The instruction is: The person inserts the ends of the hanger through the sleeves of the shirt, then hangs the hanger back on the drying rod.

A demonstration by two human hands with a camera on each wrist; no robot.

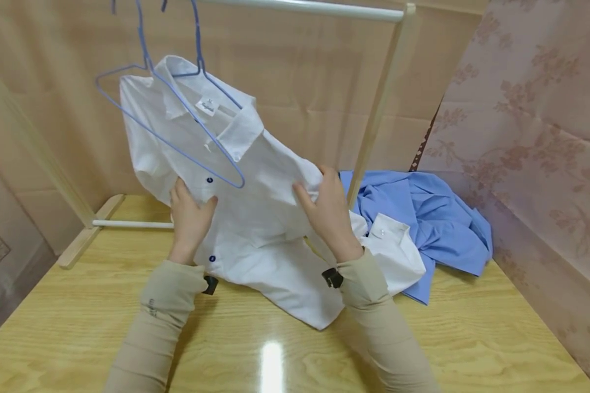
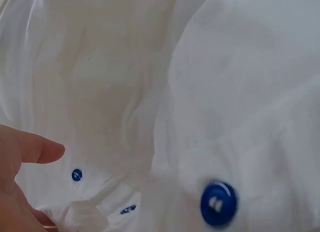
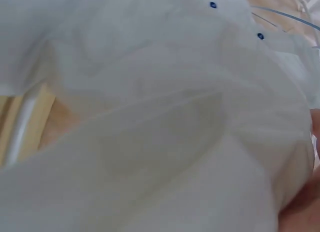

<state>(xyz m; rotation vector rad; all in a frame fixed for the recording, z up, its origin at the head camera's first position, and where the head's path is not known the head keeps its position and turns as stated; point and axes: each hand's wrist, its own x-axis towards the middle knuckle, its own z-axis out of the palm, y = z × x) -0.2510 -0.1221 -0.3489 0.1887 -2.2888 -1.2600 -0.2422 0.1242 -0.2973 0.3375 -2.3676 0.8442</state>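
Note:
A white button-up shirt (image 1: 280, 180) with dark blue buttons hangs from the rear blue hanger (image 1: 199, 49), whose arms go in at the collar. A second blue hanger (image 1: 177, 150) hangs in front of the shirt. My left hand (image 1: 189, 224) touches the shirt front near the button row, thumb spread from the fingers. In the left wrist view its thumb (image 2: 42, 149) is straight and some fingers are hidden. On the other side, my right hand (image 1: 329, 213) holds the shirt's side at the sleeve, fingers partly behind the cloth. Cloth fills most of the right wrist view.
The hangers are below a rack with a white top bar (image 1: 314, 6) and wooden posts (image 1: 376, 109). A crumpled blue garment (image 1: 413, 207) lies on the wooden table (image 1: 255, 349) at right, with white cloth (image 1: 393, 251) over part of it. Patterned curtains surround the table.

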